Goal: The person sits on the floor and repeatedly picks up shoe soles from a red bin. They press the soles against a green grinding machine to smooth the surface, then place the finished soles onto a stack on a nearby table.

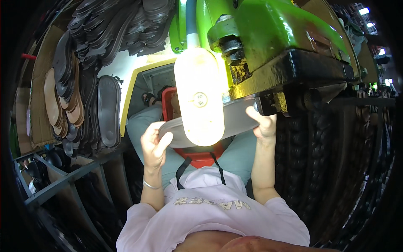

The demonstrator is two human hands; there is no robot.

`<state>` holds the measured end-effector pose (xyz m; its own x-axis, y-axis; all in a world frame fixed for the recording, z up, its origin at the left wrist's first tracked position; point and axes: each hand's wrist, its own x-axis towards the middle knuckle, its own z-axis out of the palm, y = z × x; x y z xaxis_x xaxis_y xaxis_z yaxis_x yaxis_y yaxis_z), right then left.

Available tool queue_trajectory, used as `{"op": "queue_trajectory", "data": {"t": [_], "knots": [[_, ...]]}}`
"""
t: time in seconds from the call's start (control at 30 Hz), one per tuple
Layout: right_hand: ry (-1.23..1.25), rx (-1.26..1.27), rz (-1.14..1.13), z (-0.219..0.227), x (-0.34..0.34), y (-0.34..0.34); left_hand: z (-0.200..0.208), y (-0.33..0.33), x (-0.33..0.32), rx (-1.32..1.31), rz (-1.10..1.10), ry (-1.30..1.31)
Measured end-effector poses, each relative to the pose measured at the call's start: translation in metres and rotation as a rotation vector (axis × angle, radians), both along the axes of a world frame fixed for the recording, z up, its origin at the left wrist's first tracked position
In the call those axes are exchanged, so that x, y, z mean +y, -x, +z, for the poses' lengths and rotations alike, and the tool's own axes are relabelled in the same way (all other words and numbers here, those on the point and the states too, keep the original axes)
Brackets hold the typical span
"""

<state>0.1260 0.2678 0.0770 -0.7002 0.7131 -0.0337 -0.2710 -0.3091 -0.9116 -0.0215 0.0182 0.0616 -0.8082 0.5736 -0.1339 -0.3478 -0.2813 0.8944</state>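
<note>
A long grey shoe sole [240, 119] stretches across in front of me, held between both hands. My left hand [153, 145] grips its left end, thumb on the near side and fingers curled behind. At the other end my right hand [264, 124] pinches the sole close under the dark metal head of a green machine [285, 29]. Part of that right end lies behind or against the machine, and I cannot tell whether it touches. A bright oval lamp [199, 101] hangs in front and hides the middle of the sole.
Dark soles [109, 111] and tan insole-shaped pieces [53, 101] are heaped at the left beside a cardboard sheet [40, 90]. Between my legs stands a red bin [201, 159]. Metal racking [63, 185] is at the lower left; rows of dark items [298, 151] fill the right.
</note>
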Motion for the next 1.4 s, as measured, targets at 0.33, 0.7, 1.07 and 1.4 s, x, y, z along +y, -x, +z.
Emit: {"op": "queue_trajectory", "data": {"t": [0.33, 0.7, 1.07, 1.4], "knots": [[-0.475, -0.134, 0.045, 0.022, -0.027, 0.046, 0.002, -0.015, 0.045, 0.335, -0.379, 0.143], [0.073, -0.461, 0.169, -0.049, -0.109, -0.096, -0.008, -0.045, 0.089, 0.407, -0.032, 0.192], [-0.173, -0.085, -0.347, 0.019, 0.041, -0.054, 0.003, -0.024, 0.102, 0.455, -0.128, 0.113], [-0.188, -0.129, 0.072, 0.022, 0.017, 0.007, 0.027, 0.046, 0.038, 0.224, -0.129, -0.057]]}}
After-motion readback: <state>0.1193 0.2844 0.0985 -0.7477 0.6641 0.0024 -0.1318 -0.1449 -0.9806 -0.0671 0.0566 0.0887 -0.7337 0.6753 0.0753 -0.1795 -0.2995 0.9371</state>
